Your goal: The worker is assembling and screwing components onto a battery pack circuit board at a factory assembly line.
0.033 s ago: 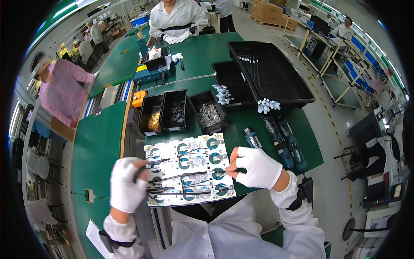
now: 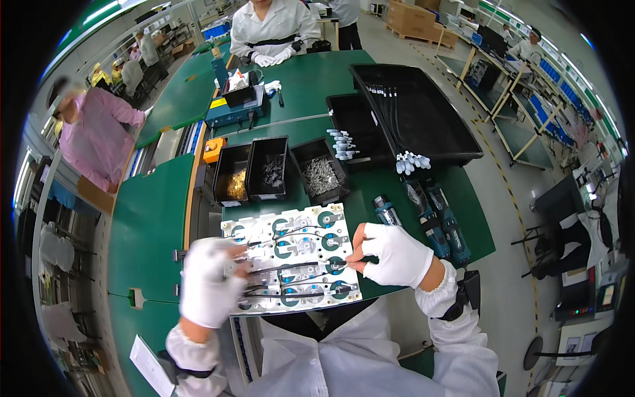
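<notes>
Our matt cloth gloves (image 2: pixel 399 257), smooth plastic-looking board (image 2: pixel 271 307) at centre, shiny metal pieces (image 2: pixel 322 176) above, black plastic tray (image 2: pixel 436 106) upper right

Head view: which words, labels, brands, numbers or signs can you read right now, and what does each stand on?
Rightmost power tool: pale lettering on its side; not copied out here.
Cardboard boxes: small dark print, likewise not copied.
Yellow label on the blue box: too small to read.
White board: no text I can make out.
</notes>
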The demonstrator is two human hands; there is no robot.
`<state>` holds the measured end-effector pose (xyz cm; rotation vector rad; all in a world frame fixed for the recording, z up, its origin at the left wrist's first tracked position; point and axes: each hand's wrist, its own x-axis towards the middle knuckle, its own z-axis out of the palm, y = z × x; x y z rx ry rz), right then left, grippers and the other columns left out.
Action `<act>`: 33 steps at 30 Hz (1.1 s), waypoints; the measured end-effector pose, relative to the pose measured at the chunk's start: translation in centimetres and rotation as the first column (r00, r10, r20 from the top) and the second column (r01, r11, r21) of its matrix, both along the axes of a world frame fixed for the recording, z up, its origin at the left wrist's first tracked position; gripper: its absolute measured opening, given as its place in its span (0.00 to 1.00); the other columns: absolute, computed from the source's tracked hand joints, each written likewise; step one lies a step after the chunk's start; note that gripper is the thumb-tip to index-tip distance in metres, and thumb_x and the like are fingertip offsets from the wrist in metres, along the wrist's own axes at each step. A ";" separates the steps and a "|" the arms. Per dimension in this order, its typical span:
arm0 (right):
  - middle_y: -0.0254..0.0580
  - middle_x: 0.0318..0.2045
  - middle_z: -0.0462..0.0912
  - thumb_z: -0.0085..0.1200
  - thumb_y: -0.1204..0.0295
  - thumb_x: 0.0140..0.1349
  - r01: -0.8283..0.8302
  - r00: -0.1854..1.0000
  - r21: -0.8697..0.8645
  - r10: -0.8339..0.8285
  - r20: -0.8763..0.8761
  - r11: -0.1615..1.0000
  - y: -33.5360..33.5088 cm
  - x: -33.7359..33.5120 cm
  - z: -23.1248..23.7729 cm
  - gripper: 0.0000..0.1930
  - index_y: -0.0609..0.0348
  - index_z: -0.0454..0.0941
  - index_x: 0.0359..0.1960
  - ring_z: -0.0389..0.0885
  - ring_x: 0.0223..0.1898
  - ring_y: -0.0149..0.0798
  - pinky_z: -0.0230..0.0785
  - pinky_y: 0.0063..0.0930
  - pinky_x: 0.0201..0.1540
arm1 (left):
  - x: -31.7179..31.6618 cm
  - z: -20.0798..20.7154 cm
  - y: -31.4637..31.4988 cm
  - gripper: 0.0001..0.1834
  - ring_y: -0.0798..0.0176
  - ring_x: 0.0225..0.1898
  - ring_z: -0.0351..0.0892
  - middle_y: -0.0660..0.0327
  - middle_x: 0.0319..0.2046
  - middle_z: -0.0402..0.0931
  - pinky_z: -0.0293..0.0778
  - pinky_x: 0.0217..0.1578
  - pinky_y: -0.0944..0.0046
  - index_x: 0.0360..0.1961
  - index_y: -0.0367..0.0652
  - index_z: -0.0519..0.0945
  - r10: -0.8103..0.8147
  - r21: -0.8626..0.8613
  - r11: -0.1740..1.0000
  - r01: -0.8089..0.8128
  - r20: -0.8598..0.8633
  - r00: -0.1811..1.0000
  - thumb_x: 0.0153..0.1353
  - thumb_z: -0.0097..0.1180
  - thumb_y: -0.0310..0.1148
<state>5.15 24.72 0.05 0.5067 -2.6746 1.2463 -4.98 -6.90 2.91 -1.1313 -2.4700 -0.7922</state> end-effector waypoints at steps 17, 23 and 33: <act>0.39 0.37 0.80 0.70 0.81 0.45 0.128 0.991 -0.041 -0.130 -0.032 0.991 -1.0 0.2 -1.2 0.10 0.58 0.83 0.29 0.82 0.34 0.40 0.77 0.31 0.38 | 4.1 -4.9 10.2 0.05 0.60 0.39 0.78 0.69 0.34 0.83 0.79 0.35 0.62 0.32 0.47 0.88 -0.215 -0.159 0.966 0.203 -0.060 0.975 0.52 0.67 0.31; 0.43 0.36 0.78 0.72 0.71 0.48 0.102 0.995 0.091 -0.101 -0.014 0.991 -1.1 -0.5 -1.4 0.14 0.61 0.79 0.31 0.80 0.35 0.48 0.75 0.36 0.37 | 3.9 -5.3 9.9 0.04 0.60 0.37 0.78 0.68 0.33 0.83 0.78 0.36 0.59 0.27 0.46 0.86 -0.203 -0.128 0.972 0.195 -0.053 0.978 0.55 0.66 0.32; 0.53 0.40 0.82 0.63 0.53 0.60 0.579 0.535 0.775 -0.836 -0.125 0.255 1.8 8.6 -11.5 0.28 0.65 0.77 0.52 0.81 0.43 0.54 0.76 0.46 0.44 | 4.1 -5.6 9.7 0.08 0.59 0.44 0.75 0.66 0.34 0.77 0.73 0.44 0.58 0.37 0.44 0.85 -0.257 -0.140 0.954 0.266 0.079 0.963 0.62 0.56 0.33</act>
